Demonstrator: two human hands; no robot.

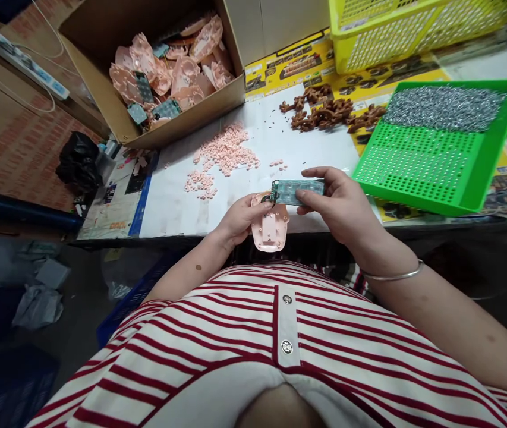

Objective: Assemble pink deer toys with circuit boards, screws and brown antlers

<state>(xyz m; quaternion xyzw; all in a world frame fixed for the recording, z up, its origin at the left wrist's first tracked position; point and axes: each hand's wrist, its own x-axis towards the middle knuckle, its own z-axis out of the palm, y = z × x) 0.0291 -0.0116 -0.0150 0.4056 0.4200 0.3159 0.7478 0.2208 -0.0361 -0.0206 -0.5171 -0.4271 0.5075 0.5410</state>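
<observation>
My left hand is closed on a pink plastic shell, held just off the table's front edge with its inside facing up. Small posts and a raised rectangle show in the shell. Between the thumb and fingers of my right hand is a circuit board, greenish with a row of pale squares. The board lies sideways over the shell's upper end, close to my left thumb. Whether wires join board and shell is too small to tell.
A cardboard box of pink shells and boards stands back left. Small pink parts lie in heaps on white paper. Brown plastic pieces are farther right. A green tray holds many screws; behind it stands a yellow basket.
</observation>
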